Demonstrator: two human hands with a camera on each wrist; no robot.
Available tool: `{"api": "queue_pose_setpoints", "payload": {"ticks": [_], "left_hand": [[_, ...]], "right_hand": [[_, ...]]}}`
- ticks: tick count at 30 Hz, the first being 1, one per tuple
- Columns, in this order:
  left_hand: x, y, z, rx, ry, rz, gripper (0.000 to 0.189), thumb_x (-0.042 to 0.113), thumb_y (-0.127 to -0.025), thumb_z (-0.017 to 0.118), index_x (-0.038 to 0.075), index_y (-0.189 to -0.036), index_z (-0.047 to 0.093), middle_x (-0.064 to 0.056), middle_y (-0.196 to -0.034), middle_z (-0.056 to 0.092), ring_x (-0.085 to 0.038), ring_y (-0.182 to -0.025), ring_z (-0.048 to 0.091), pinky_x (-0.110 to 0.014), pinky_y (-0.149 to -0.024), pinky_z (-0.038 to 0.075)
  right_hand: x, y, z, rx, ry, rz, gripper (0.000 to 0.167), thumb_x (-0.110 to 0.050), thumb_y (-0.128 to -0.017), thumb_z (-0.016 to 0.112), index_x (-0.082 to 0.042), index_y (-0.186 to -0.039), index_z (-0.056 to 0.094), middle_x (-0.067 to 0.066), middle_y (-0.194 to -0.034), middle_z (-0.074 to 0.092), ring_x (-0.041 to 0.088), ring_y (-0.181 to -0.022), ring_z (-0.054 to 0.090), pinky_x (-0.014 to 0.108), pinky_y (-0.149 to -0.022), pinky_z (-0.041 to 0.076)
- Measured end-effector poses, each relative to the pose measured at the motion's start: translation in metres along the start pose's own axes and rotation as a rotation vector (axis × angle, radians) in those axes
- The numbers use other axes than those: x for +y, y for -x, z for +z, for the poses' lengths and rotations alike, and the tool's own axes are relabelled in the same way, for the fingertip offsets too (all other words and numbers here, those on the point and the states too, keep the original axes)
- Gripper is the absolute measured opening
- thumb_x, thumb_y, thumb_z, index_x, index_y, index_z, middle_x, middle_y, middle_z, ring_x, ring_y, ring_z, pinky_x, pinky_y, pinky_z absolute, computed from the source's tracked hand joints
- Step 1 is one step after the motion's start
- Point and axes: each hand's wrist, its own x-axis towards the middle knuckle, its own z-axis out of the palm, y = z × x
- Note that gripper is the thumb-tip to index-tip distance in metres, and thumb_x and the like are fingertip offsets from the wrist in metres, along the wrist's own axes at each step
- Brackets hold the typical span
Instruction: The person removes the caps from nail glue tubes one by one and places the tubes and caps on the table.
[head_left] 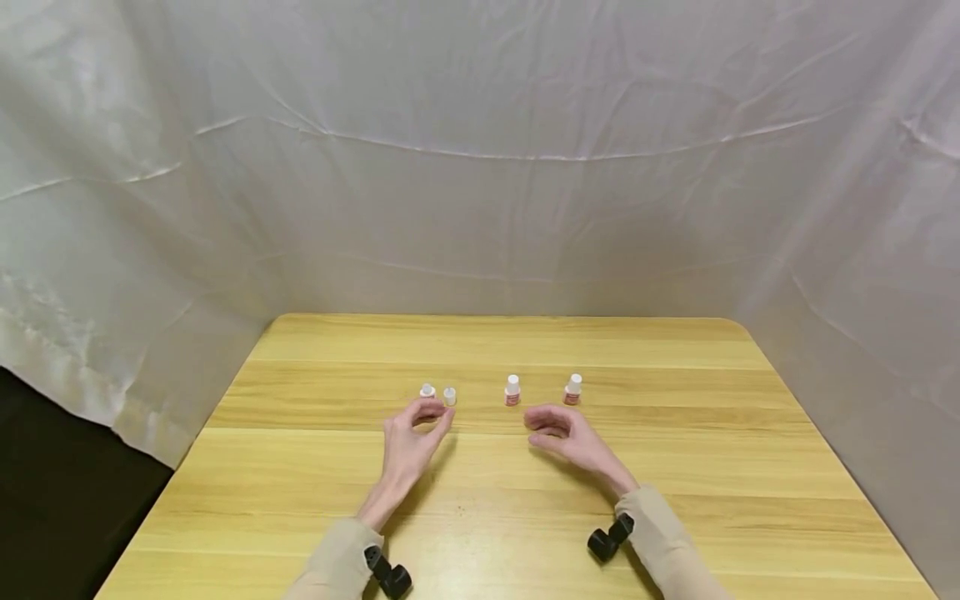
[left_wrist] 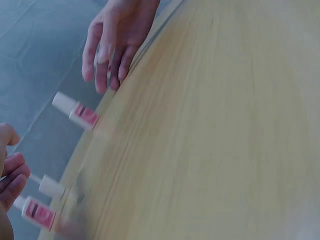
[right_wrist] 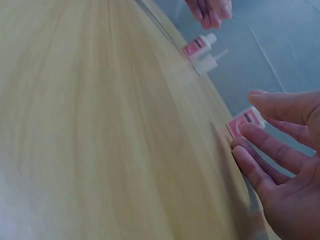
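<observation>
My left hand [head_left: 409, 443] hovers at the left with thumb and fingers loosely bent and nothing between them. Just beyond its fingertips stands a small uncapped bottle [left_wrist: 39, 213] with a pink label and white neck. Beside that bottle, a white cap [left_wrist: 51, 186] stands upside down, its thin stem pointing up. My right hand [head_left: 567, 439] is held above the table with relaxed, slightly spread fingers, holding nothing. A capped white bottle [head_left: 512, 392] with a pink label stands upright beyond its fingertips, partly covered by them in the right wrist view. Another capped bottle [head_left: 573, 390] stands behind this hand.
The light wooden table [head_left: 480, 517] has its far edge behind the bottles. A pale cloth curtain [head_left: 495, 217] hangs around the back and sides. A black wrist camera [head_left: 388, 573] sits on the left sleeve, another camera [head_left: 611, 537] on the right.
</observation>
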Motion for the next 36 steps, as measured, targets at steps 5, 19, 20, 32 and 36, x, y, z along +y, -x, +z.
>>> {"api": "queue_pose_setpoints", "payload": {"ticks": [5,19,20,32,36], "left_hand": [[0.009,0.001,0.012,-0.088,0.002,-0.05,0.017,0.006,-0.087,0.076,0.001,-0.104,0.074,-0.014,-0.1,0.078,-0.03,-0.092,0.075,-0.043,-0.086,0.062],[0.014,0.002,0.042,-0.29,0.079,-0.14,0.039,0.012,-0.093,0.07,-0.003,-0.129,0.062,-0.023,-0.128,0.068,-0.039,-0.117,0.067,-0.046,-0.103,0.054],[0.013,0.001,0.043,-0.299,0.084,-0.149,0.041,0.012,-0.093,0.069,-0.003,-0.13,0.061,-0.023,-0.129,0.067,-0.038,-0.118,0.066,-0.045,-0.104,0.053],[0.009,-0.003,0.058,-0.419,0.142,-0.234,0.055,0.014,-0.096,0.067,-0.006,-0.143,0.047,-0.029,-0.144,0.053,-0.041,-0.129,0.059,-0.046,-0.109,0.05],[0.009,-0.005,0.063,-0.425,0.158,-0.247,0.056,0.013,-0.095,0.067,-0.007,-0.143,0.046,-0.03,-0.145,0.052,-0.042,-0.13,0.057,-0.046,-0.108,0.05]], "right_hand": [[0.003,0.002,-0.01,0.025,0.022,0.001,0.038,0.001,-0.092,0.067,0.017,-0.124,0.056,0.038,-0.12,0.062,0.029,-0.109,0.066,0.016,-0.095,0.053],[0.009,0.005,-0.022,0.077,-0.002,0.039,0.037,-0.002,-0.092,0.068,0.015,-0.124,0.058,0.037,-0.12,0.063,0.004,-0.1,0.065,0.013,-0.092,0.053],[0.01,0.005,-0.023,0.078,-0.003,0.039,0.036,-0.002,-0.092,0.068,0.015,-0.123,0.058,0.037,-0.12,0.063,0.004,-0.1,0.065,0.013,-0.092,0.053],[0.01,0.005,-0.025,0.079,0.013,0.059,0.035,-0.004,-0.094,0.067,0.014,-0.123,0.059,0.035,-0.12,0.064,0.002,-0.099,0.064,0.014,-0.091,0.053],[0.012,0.005,-0.026,0.081,-0.001,0.068,0.035,-0.003,-0.094,0.067,0.014,-0.123,0.059,0.036,-0.12,0.063,0.002,-0.098,0.065,0.014,-0.091,0.053]]}}
